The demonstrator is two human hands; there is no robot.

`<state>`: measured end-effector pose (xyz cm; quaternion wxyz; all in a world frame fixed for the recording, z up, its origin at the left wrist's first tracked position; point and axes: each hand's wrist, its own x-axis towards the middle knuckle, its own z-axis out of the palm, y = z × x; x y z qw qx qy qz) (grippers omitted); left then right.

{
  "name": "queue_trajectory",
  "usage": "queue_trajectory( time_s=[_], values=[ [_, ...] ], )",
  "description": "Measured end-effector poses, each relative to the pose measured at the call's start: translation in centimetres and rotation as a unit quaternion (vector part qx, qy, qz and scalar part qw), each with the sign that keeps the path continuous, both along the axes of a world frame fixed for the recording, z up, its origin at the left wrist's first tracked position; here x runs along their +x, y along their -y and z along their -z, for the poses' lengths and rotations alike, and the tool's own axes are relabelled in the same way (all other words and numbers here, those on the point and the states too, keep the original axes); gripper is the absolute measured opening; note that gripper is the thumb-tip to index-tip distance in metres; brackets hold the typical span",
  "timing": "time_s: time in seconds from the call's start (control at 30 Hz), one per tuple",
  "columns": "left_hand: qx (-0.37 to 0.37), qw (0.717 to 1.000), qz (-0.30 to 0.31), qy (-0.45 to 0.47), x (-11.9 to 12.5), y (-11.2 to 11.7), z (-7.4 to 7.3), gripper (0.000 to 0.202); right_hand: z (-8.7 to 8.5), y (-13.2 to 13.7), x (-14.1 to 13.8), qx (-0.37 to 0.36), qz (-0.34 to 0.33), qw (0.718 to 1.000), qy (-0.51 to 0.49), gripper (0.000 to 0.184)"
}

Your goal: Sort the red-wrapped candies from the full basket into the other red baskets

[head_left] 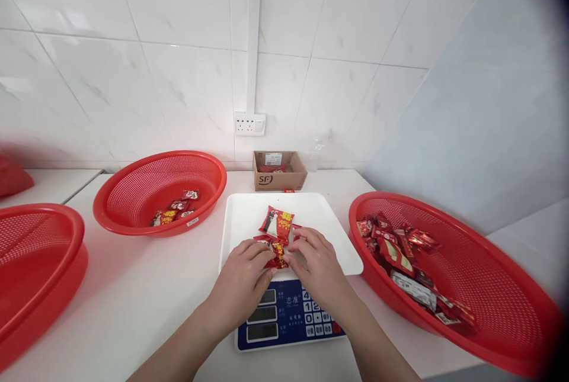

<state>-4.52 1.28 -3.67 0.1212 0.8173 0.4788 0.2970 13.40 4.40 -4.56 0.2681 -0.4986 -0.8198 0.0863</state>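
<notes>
We find bare bench (pixel 133 287) left of the scale (pixel 288 317); on the right, a red basket (pixel 489 287) sits just beside the white tray (pixel 249 210). Our left hand (pixel 242 280) and right hand (pixel 319 269) meet at the tray's near edge, fingers (pixel 260 250) curled in, pinching a small red packet (pixel 279 256) between them. A larger packet (pixel 279 223) lies just behind.

white counter (pixel 133 299) | front edge centre: weighing scale (pixel 288 317) | back edge: cardboard box (pixel 279 173) | left: near red basket (pixel 31 252), far red basket (pixel 133 183) | right: third red basket (pixel 489 287)
</notes>
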Motion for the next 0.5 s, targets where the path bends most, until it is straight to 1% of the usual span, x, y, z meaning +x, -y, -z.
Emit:
queue_trajectory(
  time_s=[0.07,0.17,0.23,0.3,0.37,0.4,0.47,0.5],
  values=[
    [0.002,1.0,-0.001,-0.02,0.2,-0.2,0.1,0.023,0.3,-0.2,0.3,-0.011,0.0,1.0,-0.014,0.021],
    [0.003,0.999,0.0,-0.035,0.5,-0.4,-0.1,0.025,0.5,-0.1,0.5,-0.05,-0.026,0.998,-0.03,0.029],
    [0.001,0.999,0.002,-0.034,0.7,-0.5,-0.4,0.025,0.1,0.2,0.5,-0.076,-0.034,0.996,-0.039,0.03],
    [-0.002,1.0,0.002,-0.026,0.4,-0.5,-0.6,0.025,-0.5,0.6,0.4,-0.091,-0.026,0.994,-0.049,0.03],
    [0.007,1.0,-0.011,-0.018,-0.5,-0.5,-0.6,0.025,-0.9,1.0,0.6,-0.095,-0.008,0.993,-0.067,0.031],
    [0.02,0.999,-0.028,-0.018,-1.3,-0.5,-0.5,0.024,-1.1,1.2,0.9,-0.092,0.001,0.993,-0.078,0.031],
    [0.058,0.995,-0.081,-0.026,-3.5,-0.3,-0.4,0.022,-1.2,1.5,1.9,-0.072,0.022,0.992,-0.099,0.031],
    [0.078,0.989,-0.118,-0.035,-5.0,-0.2,-0.3,0.023,-1.2,1.7,2.6,-0.057,0.039,0.992,-0.107,0.03]
  ],
)
